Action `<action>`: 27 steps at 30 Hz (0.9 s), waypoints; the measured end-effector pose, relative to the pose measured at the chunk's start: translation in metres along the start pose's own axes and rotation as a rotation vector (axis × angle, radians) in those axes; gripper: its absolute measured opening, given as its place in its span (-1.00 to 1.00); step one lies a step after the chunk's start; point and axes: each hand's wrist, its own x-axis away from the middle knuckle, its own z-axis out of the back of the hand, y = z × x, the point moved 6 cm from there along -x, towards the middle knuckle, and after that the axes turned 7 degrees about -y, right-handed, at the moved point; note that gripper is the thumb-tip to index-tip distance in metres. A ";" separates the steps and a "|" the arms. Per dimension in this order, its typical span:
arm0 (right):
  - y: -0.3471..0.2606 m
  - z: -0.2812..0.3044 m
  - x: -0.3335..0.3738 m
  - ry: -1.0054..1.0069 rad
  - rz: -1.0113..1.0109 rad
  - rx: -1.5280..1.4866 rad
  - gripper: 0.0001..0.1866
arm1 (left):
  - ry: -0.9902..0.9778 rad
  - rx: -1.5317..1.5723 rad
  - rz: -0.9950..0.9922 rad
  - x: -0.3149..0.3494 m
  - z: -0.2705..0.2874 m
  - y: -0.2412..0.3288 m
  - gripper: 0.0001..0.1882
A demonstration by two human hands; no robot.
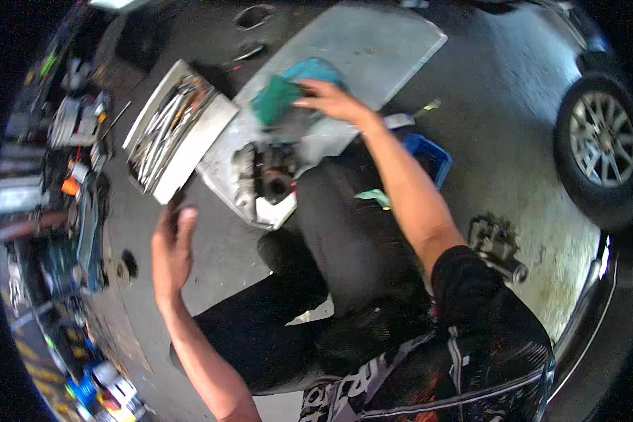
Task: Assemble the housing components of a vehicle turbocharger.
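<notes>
Grey floor (137, 309) carried everything before you. Flat on it: a pale sheet (373, 53), running far and right from your knees. On the sheet's near part, a metal assembly (250, 179); farther along, a crumpled blue cloth (320, 70). On the floor you had a white toolbox (200, 144) left, a blue bin (441, 163) and second metal part (498, 246) right.

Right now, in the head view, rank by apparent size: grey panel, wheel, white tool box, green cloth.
1. Grey panel
2. Wheel and white tool box: too alike to rank
3. Green cloth
</notes>
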 end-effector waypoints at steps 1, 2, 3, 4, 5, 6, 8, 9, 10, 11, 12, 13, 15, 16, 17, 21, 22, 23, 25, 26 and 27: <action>-0.019 -0.009 -0.011 0.082 0.027 -0.014 -0.37 | 0.067 0.113 -0.027 -0.009 0.004 0.005 -0.32; -0.053 -0.029 -0.018 -0.020 0.222 0.233 -0.44 | 0.131 0.239 0.044 -0.017 0.005 0.005 -0.28; -0.063 -0.059 -0.039 -0.102 0.022 -0.117 -0.44 | 0.136 0.457 -0.054 -0.025 0.001 0.015 -0.25; -0.098 -0.094 -0.053 -0.111 0.172 -0.122 -0.50 | 0.151 0.683 -0.071 -0.032 -0.003 0.020 -0.22; -0.136 -0.125 -0.062 -0.115 0.420 -0.144 -0.53 | 0.129 0.885 -0.059 -0.036 -0.011 0.024 -0.22; -0.170 -0.153 -0.066 -0.089 0.665 -0.101 -0.55 | 0.141 1.089 -0.008 -0.038 -0.017 0.024 -0.23; -0.173 -0.201 -0.087 0.248 0.158 -0.755 -0.47 | 0.197 1.258 -0.092 -0.045 -0.027 0.024 -0.19; -0.174 -0.217 -0.076 0.344 0.172 -0.704 -0.41 | 0.278 0.825 -0.155 -0.054 -0.026 0.026 -0.26; -0.171 -0.227 -0.070 0.418 0.111 -0.667 -0.34 | 0.299 1.070 0.174 -0.055 -0.029 0.000 -0.42; -0.168 -0.227 -0.073 0.432 0.112 -0.681 -0.34 | 0.348 0.968 0.135 -0.060 -0.027 -0.009 -0.48; -0.163 -0.231 -0.075 0.328 0.108 -0.912 -0.30 | 0.352 0.907 0.078 -0.063 -0.024 -0.019 -0.53; -0.162 -0.234 -0.073 0.211 0.104 -1.141 -0.25 | 0.423 0.753 -0.016 -0.067 -0.020 -0.029 -0.56; -0.172 -0.236 -0.066 -0.049 0.088 -1.579 -0.14 | 0.468 -0.392 -0.260 -0.068 -0.008 -0.024 -0.54; -0.180 -0.234 -0.059 -0.046 0.087 -1.580 -0.14 | 0.452 -0.779 -0.225 -0.075 -0.012 -0.034 -0.55; -0.182 -0.238 -0.047 -0.021 -0.095 -1.436 -0.12 | 0.477 -0.991 -0.224 -0.079 -0.012 -0.043 -0.56; -0.218 -0.218 -0.018 -0.165 -0.035 -1.314 -0.12 | 0.681 -0.192 0.005 -0.080 0.047 -0.090 -0.53; -0.224 -0.203 -0.011 -0.242 0.063 -1.269 -0.13 | 0.750 0.333 0.068 -0.080 0.060 -0.106 -0.49; -0.212 -0.185 0.001 -0.255 0.020 -1.414 -0.17 | 0.760 0.352 0.021 -0.078 0.077 -0.104 -0.46; -0.165 -0.100 0.039 0.153 0.172 -0.848 -0.26 | 0.659 0.885 0.144 -0.072 0.102 -0.118 -0.40; -0.134 -0.050 0.071 0.397 0.065 -0.427 -0.39 | 0.687 0.789 0.217 -0.060 0.118 -0.122 -0.40; -0.107 -0.012 0.118 0.625 -0.012 -0.238 -0.51 | 0.613 0.781 0.131 -0.061 0.130 -0.121 -0.41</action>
